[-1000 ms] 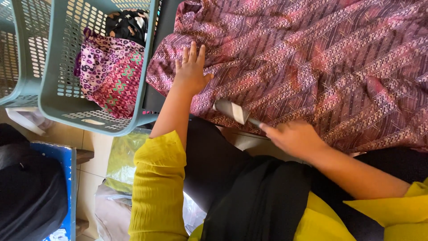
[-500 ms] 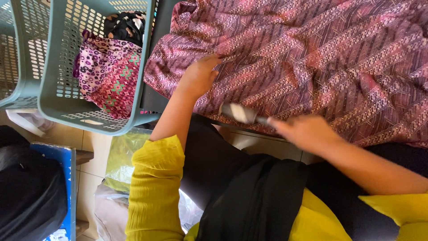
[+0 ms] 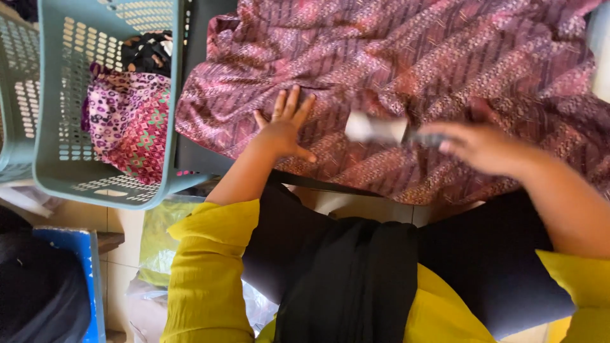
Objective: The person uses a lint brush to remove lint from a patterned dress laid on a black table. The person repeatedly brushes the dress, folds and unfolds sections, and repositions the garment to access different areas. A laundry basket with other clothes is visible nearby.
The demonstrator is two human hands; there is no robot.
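- The left hand (image 3: 284, 127) lies flat with its fingers spread apart on the maroon patterned cloth (image 3: 406, 70), pressing down near the cloth's lower left part; it grips nothing
- The right hand (image 3: 486, 147) is blurred; it is closed around the dark handle of a small tool with a pale head (image 3: 375, 128), most likely a little iron or a brush, though the blur keeps me from telling which
- The pale head sits over the cloth, between the two hands and just to the right of the left hand's fingers; whether it touches the fabric cannot be told
- The cloth is spread wide and creased over a dark surface (image 3: 190, 155), filling the upper right of the view
- Both arms wear yellow sleeves (image 3: 210, 267), and a black garment (image 3: 356, 279) hangs between them
- Left of the cloth stands a teal plastic laundry basket (image 3: 47, 127) holding a pink patterned fabric (image 3: 127, 124) and a black printed one (image 3: 149, 54) behind it
- A blue object (image 3: 89, 279) sits at the lower left on the tiled floor (image 3: 124, 222)
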